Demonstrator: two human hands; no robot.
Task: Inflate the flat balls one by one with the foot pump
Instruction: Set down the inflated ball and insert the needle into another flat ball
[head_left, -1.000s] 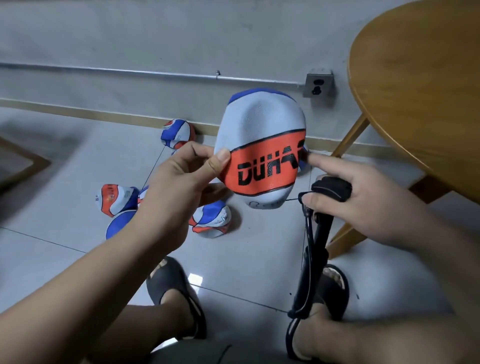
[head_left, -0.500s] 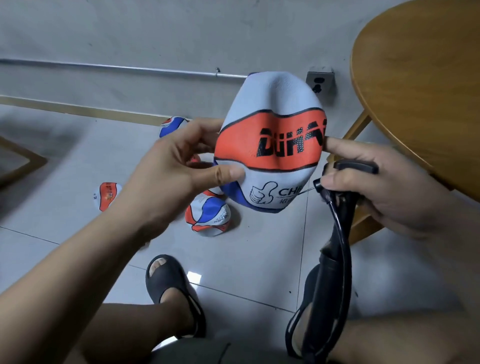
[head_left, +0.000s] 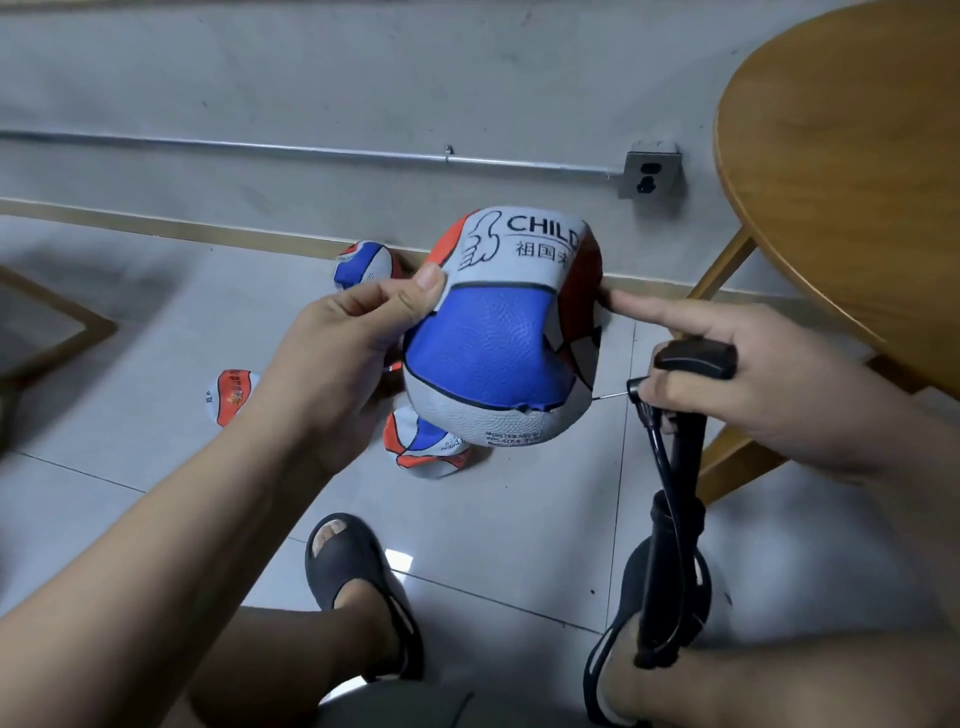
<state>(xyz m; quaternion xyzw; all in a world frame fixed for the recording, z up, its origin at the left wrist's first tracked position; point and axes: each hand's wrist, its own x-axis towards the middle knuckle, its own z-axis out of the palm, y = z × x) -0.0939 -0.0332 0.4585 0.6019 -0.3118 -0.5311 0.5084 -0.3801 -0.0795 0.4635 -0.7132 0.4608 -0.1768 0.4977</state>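
The held ball (head_left: 498, 338) reads "CHILD" above Chinese characters.

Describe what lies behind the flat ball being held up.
Behind the held ball, a crumpled ball on the floor shows partly at its lower edge, a second ball beside the skirting. Fingers of the left hand behind it are covered.

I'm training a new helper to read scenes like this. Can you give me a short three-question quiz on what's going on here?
1. True or false: the left hand holds the flat ball up off the floor.
2. What is the right hand's grip closed round? A) a sandal B) the pump handle C) a table leg
3. How many other balls lie on the floor in view?
Key: 1 true; 2 B; 3 three.
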